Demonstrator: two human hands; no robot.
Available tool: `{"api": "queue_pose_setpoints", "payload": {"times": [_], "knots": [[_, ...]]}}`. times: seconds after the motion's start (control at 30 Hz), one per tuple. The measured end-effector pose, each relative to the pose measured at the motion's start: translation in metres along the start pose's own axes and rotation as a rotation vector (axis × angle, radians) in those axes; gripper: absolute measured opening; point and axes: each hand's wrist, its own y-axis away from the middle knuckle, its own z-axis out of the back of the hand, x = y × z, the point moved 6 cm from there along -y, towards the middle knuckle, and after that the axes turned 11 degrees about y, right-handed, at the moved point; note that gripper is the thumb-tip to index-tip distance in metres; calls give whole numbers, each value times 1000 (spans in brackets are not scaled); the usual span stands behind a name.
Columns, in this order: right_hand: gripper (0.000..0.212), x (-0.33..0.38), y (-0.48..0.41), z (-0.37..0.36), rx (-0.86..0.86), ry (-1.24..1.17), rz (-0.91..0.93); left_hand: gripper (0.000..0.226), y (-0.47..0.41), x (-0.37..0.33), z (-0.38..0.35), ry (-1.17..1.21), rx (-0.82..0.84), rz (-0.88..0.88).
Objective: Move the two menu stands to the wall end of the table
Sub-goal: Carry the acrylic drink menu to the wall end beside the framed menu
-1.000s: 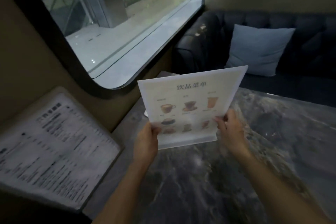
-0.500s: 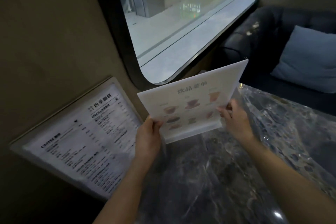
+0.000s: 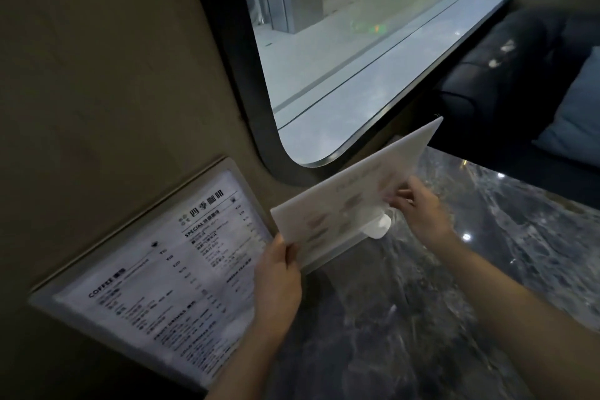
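I hold a clear acrylic drinks menu stand in both hands, tilted, just above the dark marble table near the wall. My left hand grips its lower left corner. My right hand grips its right side near the base. A second stand, the coffee menu stand with black text, leans against the beige wall at the left end of the table, right beside my left hand.
A large rounded window with a dark frame sits above the table's wall end. A dark sofa with a blue cushion stands at the far right. A small white round object lies on the table under the held stand.
The drinks menu stand has swung leftward towards the wall and turned more edge-on, so its pictures look fainter. My view has also turned left, bringing the coffee menu stand closer to centre.
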Motion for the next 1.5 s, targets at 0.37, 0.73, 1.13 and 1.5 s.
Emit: {"api": "queue_pose_setpoints", "payload": {"times": [0.37, 0.73, 1.13, 1.5], "knots": [[47, -1, -28, -25, 28, -225, -103, 18, -1, 1, -1, -71, -4, -52], [34, 13, -39, -38, 86, -356, -54, 21, 2, 1, 1, 21, -37, -15], [32, 15, -46, -52, 170, -395, -110, 19, -7, 4, 4, 75, -86, -11], [18, 23, -42, -52, 178, -335, -125, 17, -6, -10, 12, 35, -215, -78]]}}
